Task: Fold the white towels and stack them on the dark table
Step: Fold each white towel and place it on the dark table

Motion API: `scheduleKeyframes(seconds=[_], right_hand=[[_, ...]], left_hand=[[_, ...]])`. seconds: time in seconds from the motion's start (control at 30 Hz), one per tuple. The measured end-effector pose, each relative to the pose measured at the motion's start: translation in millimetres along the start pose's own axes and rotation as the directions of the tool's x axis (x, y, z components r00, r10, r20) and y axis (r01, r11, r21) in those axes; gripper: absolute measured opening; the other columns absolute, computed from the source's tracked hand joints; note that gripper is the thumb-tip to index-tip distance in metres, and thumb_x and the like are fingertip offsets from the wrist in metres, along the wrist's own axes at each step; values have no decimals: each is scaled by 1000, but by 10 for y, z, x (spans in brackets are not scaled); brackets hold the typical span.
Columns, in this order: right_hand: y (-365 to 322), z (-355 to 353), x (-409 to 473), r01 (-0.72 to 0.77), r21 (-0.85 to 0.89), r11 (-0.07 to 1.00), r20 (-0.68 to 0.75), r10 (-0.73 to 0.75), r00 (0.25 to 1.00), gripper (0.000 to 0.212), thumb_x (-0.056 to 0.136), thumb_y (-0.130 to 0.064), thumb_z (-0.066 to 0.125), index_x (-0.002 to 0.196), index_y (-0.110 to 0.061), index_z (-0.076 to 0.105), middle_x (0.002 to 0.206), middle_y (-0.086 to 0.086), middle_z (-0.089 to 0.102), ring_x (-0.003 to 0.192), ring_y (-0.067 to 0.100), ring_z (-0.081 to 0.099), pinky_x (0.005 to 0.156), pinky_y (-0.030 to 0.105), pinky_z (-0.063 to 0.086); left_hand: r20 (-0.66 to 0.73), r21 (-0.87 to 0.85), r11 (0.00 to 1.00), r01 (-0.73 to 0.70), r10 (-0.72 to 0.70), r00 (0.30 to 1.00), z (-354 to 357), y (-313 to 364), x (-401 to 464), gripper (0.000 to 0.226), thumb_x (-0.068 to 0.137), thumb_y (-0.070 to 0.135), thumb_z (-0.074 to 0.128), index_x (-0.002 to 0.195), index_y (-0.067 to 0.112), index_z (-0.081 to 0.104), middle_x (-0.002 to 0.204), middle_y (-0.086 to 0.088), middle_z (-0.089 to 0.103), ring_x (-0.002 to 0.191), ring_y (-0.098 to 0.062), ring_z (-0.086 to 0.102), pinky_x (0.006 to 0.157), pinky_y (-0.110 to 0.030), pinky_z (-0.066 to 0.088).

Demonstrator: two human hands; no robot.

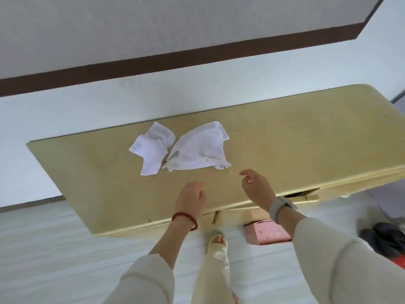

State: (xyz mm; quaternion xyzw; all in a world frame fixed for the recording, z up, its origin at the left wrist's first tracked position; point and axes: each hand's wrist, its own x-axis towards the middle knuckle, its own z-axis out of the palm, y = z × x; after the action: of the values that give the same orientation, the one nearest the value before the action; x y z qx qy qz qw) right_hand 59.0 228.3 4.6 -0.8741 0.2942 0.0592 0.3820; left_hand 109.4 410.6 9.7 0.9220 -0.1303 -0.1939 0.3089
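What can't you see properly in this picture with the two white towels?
- Small label on the larger towel: print too small to read in the head view.
- Pink box on the floor: mostly hidden under the table and behind the right arm.
- Dark things on the floor at the right: too indistinct to identify.
- Left hand: seen from the back, palm hidden.

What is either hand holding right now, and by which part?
Nothing is held. The left hand and right hand hover open above the table, short of the two crumpled white towels.
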Motion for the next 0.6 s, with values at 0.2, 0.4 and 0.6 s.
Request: scheduleKeyframes(seconds=[0.2, 0.4, 0.6], right_hand=[[-27, 284, 778, -81, -107, 991, 162, 98, 982, 36, 91, -15, 44, 127, -18, 47, 117, 12, 56, 105, 30, 54, 86, 33, 41], [-251, 198, 1035, 73, -30, 997, 63, -71, 995, 22, 90, -14, 47, 106, -12, 62, 97, 6, 60, 83, 22, 55, 74, 30, 42], [-447, -550, 1131, 379, 29, 925, -115, -373, 921, 16, 89, -11, 50, 94, -11, 65, 80, -4, 53, 65, 18, 53, 65, 32, 46]], left_hand=[[26, 37, 998, -59, 58, 998, 153, -55, 664, 29, 88, 5, 47, 116, 5, 55, 119, -9, 52, 113, -23, 47, 90, -23, 35], [-99, 80, 982, -169, 177, 979, 259, 51, 1076, 33, 76, 10, 66, 108, 11, 62, 106, -9, 59, 96, -28, 56, 77, -38, 51], [-259, 193, 941, -279, 323, 911, 186, 634, 1387, 26, 75, 28, 44, 84, 17, 65, 75, 4, 62, 68, -20, 59, 66, -24, 38]])
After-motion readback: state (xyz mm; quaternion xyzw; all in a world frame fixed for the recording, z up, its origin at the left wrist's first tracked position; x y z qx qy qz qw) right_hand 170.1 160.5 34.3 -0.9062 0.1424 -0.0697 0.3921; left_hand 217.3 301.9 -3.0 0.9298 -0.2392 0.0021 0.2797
